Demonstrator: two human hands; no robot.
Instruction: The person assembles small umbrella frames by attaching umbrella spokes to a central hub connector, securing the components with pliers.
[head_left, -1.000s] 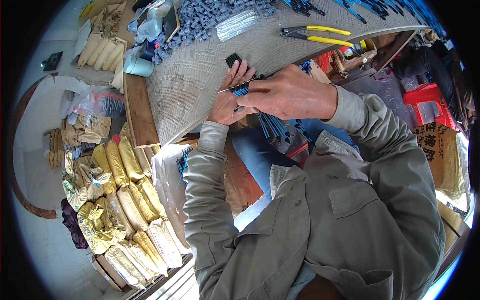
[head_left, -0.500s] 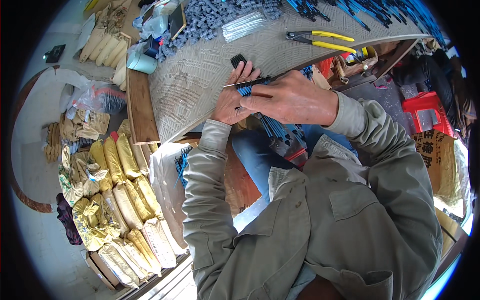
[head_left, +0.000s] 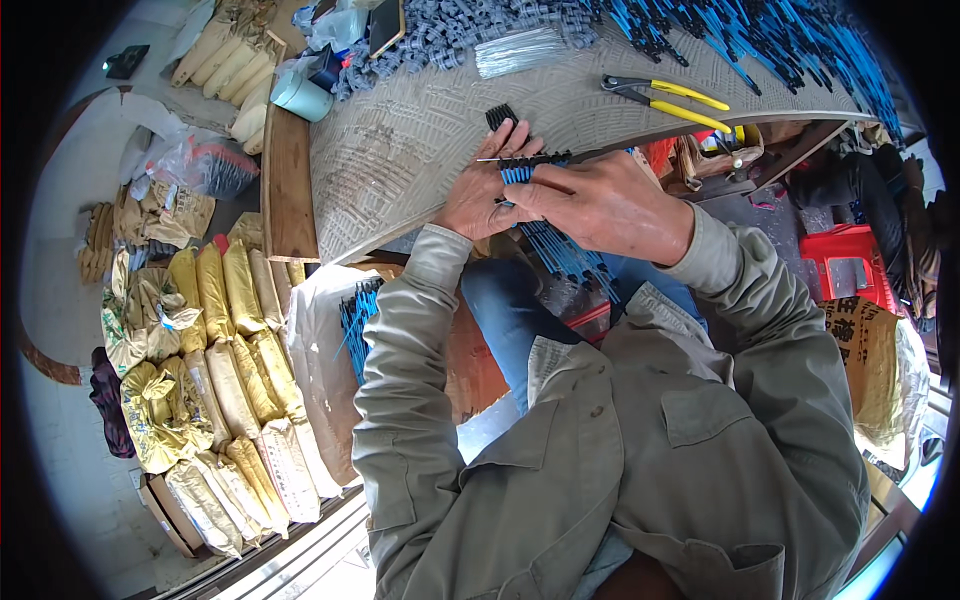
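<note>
Over the near edge of the table, my two hands work close together on a bundle of thin blue rods with black ends (head_left: pixel 562 252). My left hand (head_left: pixel 475 197) lies beneath and beside it, its fingers reaching up toward a black comb-like cluster of tips (head_left: pixel 499 117). From the right comes my right hand (head_left: pixel 612 205), its fingers curled and pressed onto the bundle. A thin straight metal wire (head_left: pixel 488 159) sticks out leftward from a row of black ends across my left fingers. My right hand hides part of the bundle.
On the table lie pliers with yellow handles (head_left: pixel 680 100), a stack of clear thin strips (head_left: pixel 520 53), a heap of grey plastic parts (head_left: pixel 440 40) and many blue rods (head_left: pixel 760 45). A pale green cup (head_left: pixel 301 97) stands far left. Filled yellow sacks (head_left: pixel 235 360) lie left; a red container (head_left: pixel 850 262) sits right.
The view has shifted slightly, so the table and its objects appear a little farther right. Both hands keep nearly the same hold on the bundle.
</note>
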